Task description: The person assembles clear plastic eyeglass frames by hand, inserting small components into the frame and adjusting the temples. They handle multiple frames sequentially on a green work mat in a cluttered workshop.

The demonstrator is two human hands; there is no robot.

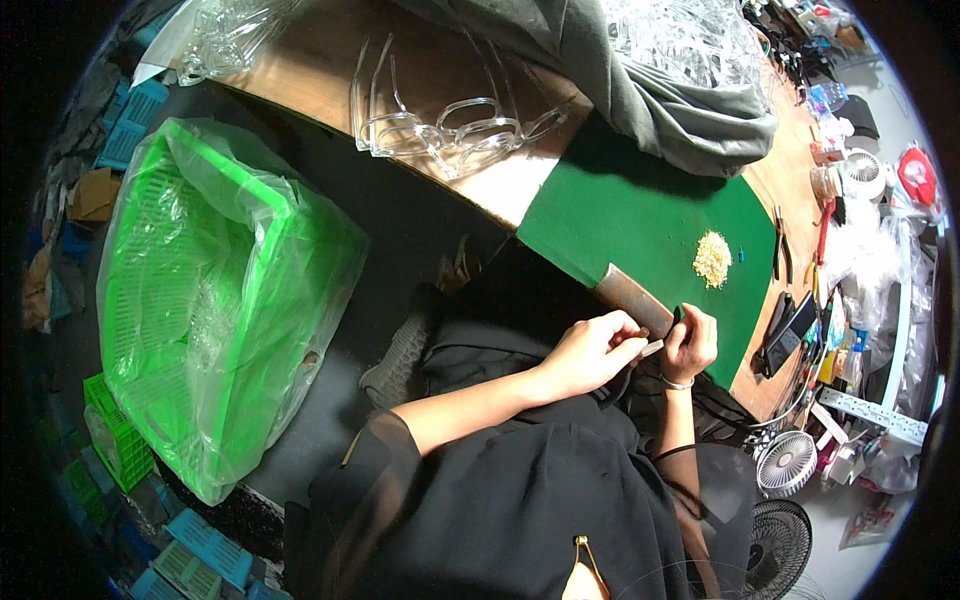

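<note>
My left hand [595, 352] is at the near edge of the green mat [615, 205], thumb and fingers pinched together. Close on its right, my right hand [690, 345] is closed, fingers curled, a bracelet at its wrist. A small pale piece [652, 348] shows between the two hands; its kind is too small to tell. A short dark tip [677, 315] sticks up by the right fingers. Just beyond the hands, a rusty, curved metal plate [634, 297] sits at the mat's edge. A pile of small pale-yellow bits [712, 260] lies farther on the mat.
Clear eyeglass frames [455, 140] stand on the wooden table at the far left of the mat. Grey cloth [660, 120] lies beyond, beside more clear frames [690, 40]. Pliers [782, 245] and a phone [788, 335] are at right. A plastic-lined green basket [285, 215] stands left.
</note>
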